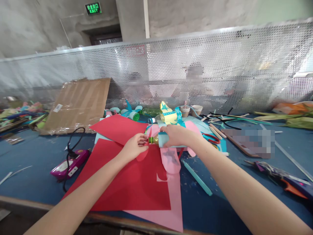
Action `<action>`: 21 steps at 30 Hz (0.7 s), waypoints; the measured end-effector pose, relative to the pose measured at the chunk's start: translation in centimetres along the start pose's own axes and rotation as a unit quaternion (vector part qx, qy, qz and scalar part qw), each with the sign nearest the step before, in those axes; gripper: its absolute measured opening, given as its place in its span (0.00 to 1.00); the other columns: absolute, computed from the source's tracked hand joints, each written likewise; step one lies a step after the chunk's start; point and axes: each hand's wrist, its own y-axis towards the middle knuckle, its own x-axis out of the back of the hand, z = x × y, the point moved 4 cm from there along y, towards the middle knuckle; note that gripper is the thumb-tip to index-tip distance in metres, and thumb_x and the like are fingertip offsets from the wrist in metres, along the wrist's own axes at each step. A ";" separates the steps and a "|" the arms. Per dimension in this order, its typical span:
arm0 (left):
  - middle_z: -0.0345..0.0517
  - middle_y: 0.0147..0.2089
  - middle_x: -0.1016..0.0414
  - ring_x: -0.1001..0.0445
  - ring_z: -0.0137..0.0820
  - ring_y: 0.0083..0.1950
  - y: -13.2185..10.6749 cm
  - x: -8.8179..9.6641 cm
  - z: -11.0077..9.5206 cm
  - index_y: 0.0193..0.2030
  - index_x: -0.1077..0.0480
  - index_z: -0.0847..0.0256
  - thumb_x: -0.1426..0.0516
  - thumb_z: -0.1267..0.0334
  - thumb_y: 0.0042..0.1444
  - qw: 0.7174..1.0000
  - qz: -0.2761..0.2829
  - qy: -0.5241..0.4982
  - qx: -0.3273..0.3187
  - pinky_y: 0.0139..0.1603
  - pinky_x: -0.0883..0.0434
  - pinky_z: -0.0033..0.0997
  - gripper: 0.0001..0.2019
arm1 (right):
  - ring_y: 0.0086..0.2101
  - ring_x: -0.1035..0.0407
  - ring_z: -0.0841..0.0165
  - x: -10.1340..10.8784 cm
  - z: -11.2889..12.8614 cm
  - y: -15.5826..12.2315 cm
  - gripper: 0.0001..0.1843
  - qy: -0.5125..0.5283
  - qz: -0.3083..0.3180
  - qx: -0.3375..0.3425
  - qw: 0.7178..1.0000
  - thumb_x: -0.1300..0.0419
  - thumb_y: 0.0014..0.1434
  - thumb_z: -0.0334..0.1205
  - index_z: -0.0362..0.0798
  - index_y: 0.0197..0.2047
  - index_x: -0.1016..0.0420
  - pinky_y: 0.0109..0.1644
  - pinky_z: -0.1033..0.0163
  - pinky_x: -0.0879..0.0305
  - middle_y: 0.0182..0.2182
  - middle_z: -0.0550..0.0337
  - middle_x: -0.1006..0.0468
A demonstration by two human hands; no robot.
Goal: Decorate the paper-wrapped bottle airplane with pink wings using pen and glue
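Over the middle of the blue surface (pixel 202 212), the plastic bottle (pixel 156 140) was held sideways, its green neck (pixel 151 140) pointing to 9 o'clock. Your right hand (pixel 174 134) came in from 3 o'clock, fingers closed around the bottle's light-blue paper wrap (pixel 161 139). Your left hand (pixel 135 147), at 8 o'clock, had its bent fingers apparently pinching a red paper cutout (pixel 142 155) beside the neck; the exact contact was partly hidden.

The bottle looked light and thin-walled, likely to dent if you squeezed hard, and its bare plastic was probably slick. The wrapped body seemed your best hold, with gentle pressure so the paper wouldn't crease or slide. The neck looked stiffer and would have taken a firmer grip. The cutout and the pink paper piece (pixel 170 160) at 5 o'clock looked floppy and easily bent, poor places to lift from.
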 end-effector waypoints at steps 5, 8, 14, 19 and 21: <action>0.48 0.43 0.21 0.24 0.39 0.47 -0.3 -0.3 0.3 0.39 0.28 0.62 0.34 0.66 0.38 0.998 -0.007 -0.064 0.029 0.56 0.33 0.41 0.18 | 0.46 0.28 0.53 -0.2 -0.1 0.2 0.34 0.000 0.006 0.002 1.000 0.36 0.45 0.43 0.45 0.57 0.31 0.40 0.59 0.34 0.49 0.46 0.23; 0.50 0.47 0.20 0.25 0.42 0.52 -0.7 -0.8 0.5 0.42 0.26 0.62 0.34 0.59 0.41 0.992 -0.002 -0.116 0.056 0.57 0.34 0.40 0.19 | 0.46 0.28 0.54 -0.5 -0.3 0.5 0.34 0.009 0.009 0.004 1.000 0.36 0.44 0.42 0.45 0.56 0.31 0.41 0.59 0.34 0.48 0.47 0.23; 0.53 0.45 0.19 0.24 0.43 0.51 -0.8 -1.7 0.7 0.40 0.23 0.62 0.42 0.50 0.52 0.970 0.008 -0.206 0.126 0.50 0.29 0.36 0.17 | 0.46 0.27 0.55 -1.1 -0.6 0.9 0.32 0.015 0.013 0.019 1.000 0.37 0.45 0.43 0.46 0.55 0.29 0.42 0.61 0.35 0.47 0.47 0.22; 0.53 0.47 0.20 0.23 0.40 0.51 -0.7 -1.7 0.5 0.38 0.25 0.61 0.46 0.53 0.57 0.961 -0.034 -0.225 0.157 0.50 0.29 0.32 0.15 | 0.45 0.27 0.54 -1.5 -0.8 1.3 0.34 0.006 0.008 0.020 1.000 0.36 0.44 0.45 0.45 0.56 0.29 0.41 0.61 0.34 0.47 0.47 0.22; 0.53 0.45 0.19 0.23 0.40 0.49 -0.8 -1.8 0.5 0.36 0.25 0.62 0.47 0.54 0.58 0.960 -0.042 -0.224 0.163 0.49 0.29 0.33 0.15 | 0.45 0.27 0.55 -1.4 -0.7 1.3 0.34 0.000 0.006 0.024 1.000 0.36 0.44 0.45 0.45 0.56 0.29 0.41 0.61 0.34 0.47 0.47 0.22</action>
